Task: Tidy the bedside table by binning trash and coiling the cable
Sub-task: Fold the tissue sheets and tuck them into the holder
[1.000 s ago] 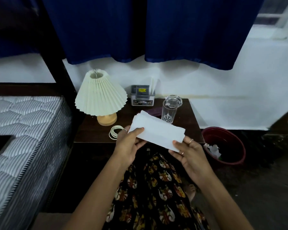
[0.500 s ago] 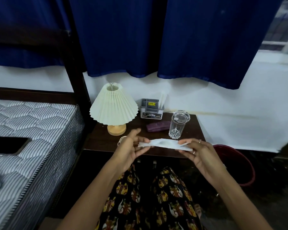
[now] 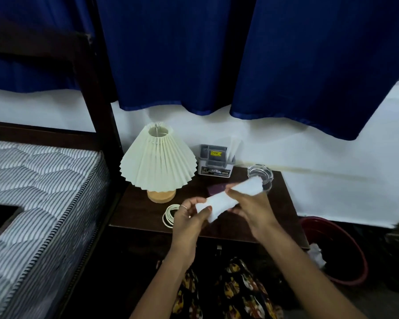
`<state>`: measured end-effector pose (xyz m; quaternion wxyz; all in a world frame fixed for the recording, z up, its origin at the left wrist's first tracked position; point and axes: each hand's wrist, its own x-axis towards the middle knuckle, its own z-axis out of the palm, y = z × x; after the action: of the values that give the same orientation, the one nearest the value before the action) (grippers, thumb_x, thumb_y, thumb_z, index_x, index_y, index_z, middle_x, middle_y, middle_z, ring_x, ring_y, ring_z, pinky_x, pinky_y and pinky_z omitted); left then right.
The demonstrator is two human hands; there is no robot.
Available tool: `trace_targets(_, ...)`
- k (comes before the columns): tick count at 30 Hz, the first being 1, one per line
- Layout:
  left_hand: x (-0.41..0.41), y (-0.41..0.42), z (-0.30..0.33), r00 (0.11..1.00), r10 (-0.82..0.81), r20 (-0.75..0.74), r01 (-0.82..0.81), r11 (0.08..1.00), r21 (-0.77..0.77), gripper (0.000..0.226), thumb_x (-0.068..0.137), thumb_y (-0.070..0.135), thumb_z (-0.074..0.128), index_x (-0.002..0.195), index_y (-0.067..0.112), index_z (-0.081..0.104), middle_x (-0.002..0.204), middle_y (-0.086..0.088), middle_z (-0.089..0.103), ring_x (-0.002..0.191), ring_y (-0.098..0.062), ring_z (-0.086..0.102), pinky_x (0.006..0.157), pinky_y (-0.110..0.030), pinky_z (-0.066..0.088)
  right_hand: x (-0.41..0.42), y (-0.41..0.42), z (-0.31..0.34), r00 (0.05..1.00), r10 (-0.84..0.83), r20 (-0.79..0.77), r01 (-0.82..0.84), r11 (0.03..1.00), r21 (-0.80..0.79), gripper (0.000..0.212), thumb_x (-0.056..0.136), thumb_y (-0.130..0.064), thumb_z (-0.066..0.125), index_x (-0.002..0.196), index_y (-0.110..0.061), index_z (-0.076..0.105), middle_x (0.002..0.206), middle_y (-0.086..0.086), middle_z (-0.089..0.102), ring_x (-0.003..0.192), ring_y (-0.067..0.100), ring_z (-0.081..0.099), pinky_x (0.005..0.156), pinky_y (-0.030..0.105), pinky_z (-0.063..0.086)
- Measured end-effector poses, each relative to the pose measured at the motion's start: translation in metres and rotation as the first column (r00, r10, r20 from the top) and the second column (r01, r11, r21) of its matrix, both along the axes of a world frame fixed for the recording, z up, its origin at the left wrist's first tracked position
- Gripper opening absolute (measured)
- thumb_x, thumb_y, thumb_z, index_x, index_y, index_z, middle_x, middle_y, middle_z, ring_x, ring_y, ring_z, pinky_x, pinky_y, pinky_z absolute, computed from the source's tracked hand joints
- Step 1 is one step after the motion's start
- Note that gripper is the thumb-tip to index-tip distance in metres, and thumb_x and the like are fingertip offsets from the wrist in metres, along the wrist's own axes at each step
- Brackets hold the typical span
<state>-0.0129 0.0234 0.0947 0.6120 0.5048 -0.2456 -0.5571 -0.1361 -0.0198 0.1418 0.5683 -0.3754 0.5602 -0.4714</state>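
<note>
While you're sitting in front of the bedside table (image 3: 143,212), both of your hands are wrapped up in one white sheet of paper (image 3: 226,199) that's folded or rolled into a long strip, tilted up toward the right. Your left hand (image 3: 189,217) pinches the lower left end between thumb and fingertips, and your right hand (image 3: 251,208) is closed around the middle of it, so neither hand is free. The paper hovers just above the tabletop, with its upper end crossing in front of the clear glass (image 3: 260,178). The white cable (image 3: 169,215) is already sitting in a coil on the table, just left of your left hand and in front of the pleated lamp (image 3: 158,164). A grey organizer box (image 3: 215,163) sits at the back against the wall, and something dark purple (image 3: 216,189) peeks out behind the paper. Down on the floor to the right is the red bin (image 3: 345,249), with some crumpled white trash (image 3: 316,256) in it.
</note>
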Motion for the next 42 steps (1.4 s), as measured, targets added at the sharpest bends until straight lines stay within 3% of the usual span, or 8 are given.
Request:
trace_targets(7, 0.0, -0.034, -0.067, 0.979, 0.189, 0.073, -0.197, 0.974, 0.115, 0.034, 0.085, -0.003, 0.061, 0.112, 0.016, 0.052, 0.109, -0.003, 0.062, 0.087, -0.013, 0.061, 0.083, -0.031, 0.046, 0.02, -0.158, -0.006, 0.937, -0.064, -0.344, -0.019, 0.972, -0.235, 0.018, 0.078, -0.001, 0.07, 0.094, -0.01, 0.068, 0.094, 0.012, 0.069, 0.084, 0.025, 0.069, 0.075, 0.046, 0.059)
trace_targets(12, 0.004, -0.038, -0.097, 0.966, 0.199, 0.168, -0.222, 0.966, 0.136, 0.029, 0.085, -0.003, 0.06, 0.097, 0.023, 0.06, 0.099, -0.002, 0.067, 0.07, -0.001, 0.063, 0.07, -0.017, 0.048, 0.044, -0.224, -0.019, 0.825, -0.165, -0.54, -0.071, 0.918, -0.389, 0.025, 0.079, 0.0, 0.06, 0.102, -0.006, 0.067, 0.085, 0.007, 0.064, 0.073, 0.017, 0.06, 0.052, 0.003, 0.044)
trace_targets(16, 0.004, -0.049, -0.106, 0.949, 0.178, 0.261, -0.219, 0.966, 0.138, 0.024, 0.087, 0.002, 0.058, 0.102, 0.021, 0.059, 0.097, 0.003, 0.066, 0.083, -0.016, 0.068, 0.068, -0.015, 0.049, 0.055, -0.262, -0.035, 0.765, -0.158, -0.625, -0.14, 0.906, -0.4, 0.027, 0.078, 0.0, 0.056, 0.102, -0.005, 0.067, 0.085, 0.005, 0.063, 0.079, 0.023, 0.065, 0.067, 0.026, 0.056)
trace_targets(19, -0.002, -0.055, -0.104, 0.922, 0.167, 0.35, -0.221, 0.968, 0.119, 0.027, 0.089, 0.0, 0.055, 0.098, 0.025, 0.058, 0.092, 0.005, 0.066, 0.078, -0.015, 0.068, 0.061, -0.007, 0.047, 0.058, -0.275, -0.044, 0.713, -0.123, -0.69, -0.217, 0.897, -0.384, 0.025, 0.078, 0.001, 0.057, 0.1, -0.001, 0.067, 0.087, 0.008, 0.065, 0.083, 0.021, 0.065, 0.065, 0.021, 0.051)
trace_targets(23, -0.006, -0.058, -0.102, 0.89, 0.144, 0.433, -0.208, 0.973, 0.102, 0.02, 0.091, 0.011, 0.055, 0.097, 0.03, 0.057, 0.083, 0.005, 0.067, 0.075, -0.016, 0.068, 0.058, -0.006, 0.046, 0.063, -0.28, -0.052, 0.658, -0.086, -0.748, -0.291, 0.887, -0.358, 0.021, 0.077, 0.002, 0.057, 0.094, 0.004, 0.068, 0.093, 0.018, 0.071, 0.085, 0.025, 0.066, 0.058, 0.012, 0.043)
trace_targets(30, -0.01, -0.056, -0.101, 0.879, 0.121, 0.462, -0.194, 0.975, 0.112, 0.019, 0.091, 0.013, 0.055, 0.102, 0.029, 0.058, 0.087, 0.004, 0.067, 0.078, -0.014, 0.067, 0.06, -0.009, 0.048, 0.067, -0.287, -0.063, 0.542, -0.015, -0.84, -0.316, 0.923, -0.22, 0.024, 0.072, 0.0, 0.061, 0.095, 0.005, 0.066, 0.098, 0.02, 0.069, 0.09, 0.031, 0.066, 0.06, 0.023, 0.045)
trace_targets(36, -0.013, -0.055, -0.101, 0.865, 0.097, 0.493, -0.179, 0.976, 0.121, 0.025, 0.09, 0.008, 0.055, 0.106, 0.027, 0.057, 0.095, 0.008, 0.065, 0.08, -0.009, 0.066, 0.063, -0.015, 0.05, 0.072, -0.278, -0.06, 0.536, 0.001, -0.844, -0.311, 0.93, -0.196, 0.047, 0.086, -0.041, 0.058, 0.118, -0.006, 0.054, 0.114, 0.015, 0.063, 0.108, 0.027, 0.059, 0.092, 0.03, 0.046)
trace_targets(42, -0.017, -0.052, -0.103, 0.858, 0.107, 0.503, -0.187, 0.976, 0.111, 0.03, 0.088, 0.004, 0.055, 0.105, 0.028, 0.057, 0.095, 0.011, 0.063, 0.078, -0.004, 0.065, 0.063, -0.012, 0.049, 0.066, -0.267, -0.057, 0.544, -0.118, -0.831, -0.246, 0.924, -0.292, 0.039, 0.089, -0.027, 0.042, 0.127, -0.024, 0.048, 0.089, 0.009, 0.069, 0.082, 0.027, 0.065, 0.085, 0.04, 0.052)
